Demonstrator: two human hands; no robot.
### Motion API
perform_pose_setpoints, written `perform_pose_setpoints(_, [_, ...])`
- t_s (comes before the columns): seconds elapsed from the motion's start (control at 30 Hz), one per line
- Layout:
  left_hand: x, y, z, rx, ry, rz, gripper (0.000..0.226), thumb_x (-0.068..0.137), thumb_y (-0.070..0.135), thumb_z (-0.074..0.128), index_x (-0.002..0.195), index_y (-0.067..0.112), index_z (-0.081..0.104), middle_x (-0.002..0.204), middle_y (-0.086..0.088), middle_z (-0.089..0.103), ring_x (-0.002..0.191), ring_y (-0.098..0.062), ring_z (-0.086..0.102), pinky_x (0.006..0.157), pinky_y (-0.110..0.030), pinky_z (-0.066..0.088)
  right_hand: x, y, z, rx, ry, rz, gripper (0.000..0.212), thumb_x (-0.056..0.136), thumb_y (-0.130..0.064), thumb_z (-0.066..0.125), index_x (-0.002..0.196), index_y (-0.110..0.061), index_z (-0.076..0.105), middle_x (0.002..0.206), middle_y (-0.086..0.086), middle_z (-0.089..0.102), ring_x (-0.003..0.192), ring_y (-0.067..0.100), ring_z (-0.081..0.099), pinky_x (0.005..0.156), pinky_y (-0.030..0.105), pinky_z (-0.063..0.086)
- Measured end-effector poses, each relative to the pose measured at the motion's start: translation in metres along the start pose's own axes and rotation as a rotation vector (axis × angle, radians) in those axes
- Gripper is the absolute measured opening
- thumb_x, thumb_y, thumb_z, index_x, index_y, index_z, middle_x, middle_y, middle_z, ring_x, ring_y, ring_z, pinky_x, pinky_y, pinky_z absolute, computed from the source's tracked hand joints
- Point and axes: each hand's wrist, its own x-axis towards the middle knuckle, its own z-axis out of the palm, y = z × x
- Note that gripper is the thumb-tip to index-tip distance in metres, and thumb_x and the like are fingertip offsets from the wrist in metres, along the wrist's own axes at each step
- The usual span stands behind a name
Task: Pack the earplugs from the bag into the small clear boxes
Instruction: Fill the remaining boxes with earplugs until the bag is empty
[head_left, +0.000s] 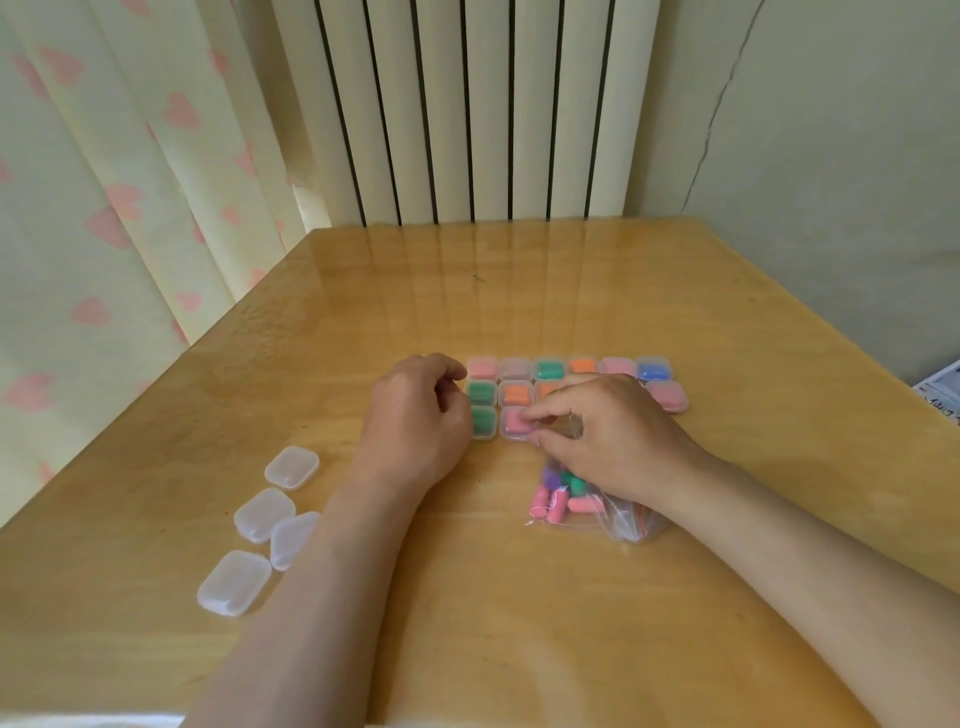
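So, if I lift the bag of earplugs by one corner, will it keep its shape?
Probably not: the bag is thin, crinkled film, so it should sag. It looks light, holding only small plugs. I cannot tell if it is sealed, so plugs might spill.

Wooden table (519, 634) carries filled boxes (549, 370), four seemingly empty boxes (235, 583) and the earplug bag (621, 522)

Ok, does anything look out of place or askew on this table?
Minor only: at the left, one empty clear box sits tilted on edge rather than flat. The filled boxes lie in tidy rows, and nothing looks spilled.
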Motion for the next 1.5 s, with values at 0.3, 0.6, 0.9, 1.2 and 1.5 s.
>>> perform_pose_setpoints(0.3, [-0.001,0.001,0.0,-0.001,-0.003,-0.004,0.026,0.089,0.004,0.054,0.107,0.009,0.072,0.096,-0.005,0.069,0.085,-0.02,0.06,0.078,-0.028,0.048,0.0,0.0,0.0,-0.011,-0.022,-0.008,0.025,0.089,-0.022,0.072,0.113,-0.029,0.076,0.114,-0.01,0.072,0.111,0.013,0.063,0.091,0.042,0.052])
perform_pose_setpoints(0.6, [-0.002,0.016,-0.023,0.079,0.036,0.045,0.025,0.088,0.008,0.054,0.106,0.011,0.071,0.097,-0.003,0.068,0.086,-0.022,0.06,0.073,-0.029,0.045,-0.002,-0.002,0.0,0.002,0.007,-0.032,0.022,0.093,-0.03,0.065,0.112,-0.028,0.076,0.109,-0.008,0.073,0.108,0.014,0.064,0.09,0.043,0.053])
perform_pose_setpoints(0.9, [-0.014,-0.027,-0.101,0.636,-0.264,-0.288,0.046,0.087,0.046,0.058,0.129,0.029,0.056,0.117,0.001,0.058,0.106,-0.026,0.058,0.095,-0.042,0.047,-0.006,-0.007,-0.002,-0.001,0.021,-0.019,0.026,0.093,-0.025,0.063,0.115,-0.028,0.075,0.106,-0.012,0.073,0.105,0.013,0.063,0.089,0.041,0.053])
perform_pose_setpoints(1.2, [-0.02,-0.04,-0.097,0.633,-0.365,-0.324,0.048,0.088,0.032,0.059,0.135,0.028,0.051,0.117,-0.001,0.053,0.108,-0.028,0.055,0.086,-0.036,0.046,-0.01,-0.012,-0.006,-0.023,0.009,-0.009,0.02,0.094,-0.019,0.062,0.104,-0.02,0.079,0.109,-0.011,0.074,0.108,0.013,0.064,0.089,0.039,0.053])
perform_pose_setpoints(1.5, [-0.015,-0.001,-0.071,0.249,-0.299,-0.071,0.051,0.086,0.023,0.067,0.136,0.024,0.054,0.117,0.001,0.054,0.104,-0.019,0.055,0.083,-0.026,0.043,-0.01,-0.009,-0.006,-0.023,0.003,-0.012,0.022,0.095,-0.029,0.06,0.096,-0.014,0.077,0.092,-0.011,0.073,0.094,0.009,0.064,0.081,0.04,0.054])
